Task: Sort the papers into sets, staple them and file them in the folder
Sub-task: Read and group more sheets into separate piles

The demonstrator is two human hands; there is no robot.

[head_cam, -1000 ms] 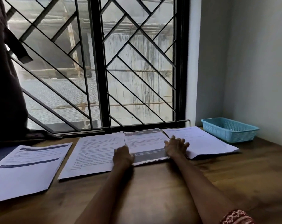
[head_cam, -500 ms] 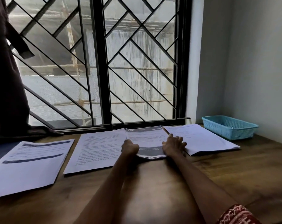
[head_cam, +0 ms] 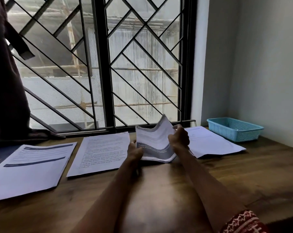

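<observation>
Several paper stacks lie in a row on the wooden table (head_cam: 243, 174) under the window. The middle stack with grey-blue bands (head_cam: 152, 145) is lifted off the table and bent, its far right corner curling up. My left hand (head_cam: 134, 152) holds its left edge and my right hand (head_cam: 178, 137) grips its right edge. A text-only stack (head_cam: 100, 152) lies to the left of it. Farther left is a stack with blue bars (head_cam: 29, 167). A plain white stack (head_cam: 211, 142) lies to the right, partly behind my right hand.
A light blue plastic basket (head_cam: 235, 129) stands at the back right corner by the wall. A dark curtain (head_cam: 6, 81) hangs at the left, its hem on the sill. The barred window (head_cam: 102, 64) runs along the table's far edge.
The middle stack lay flat under both hands; now both hands have lifted it and it bends upward. The head camera has come closer.
</observation>
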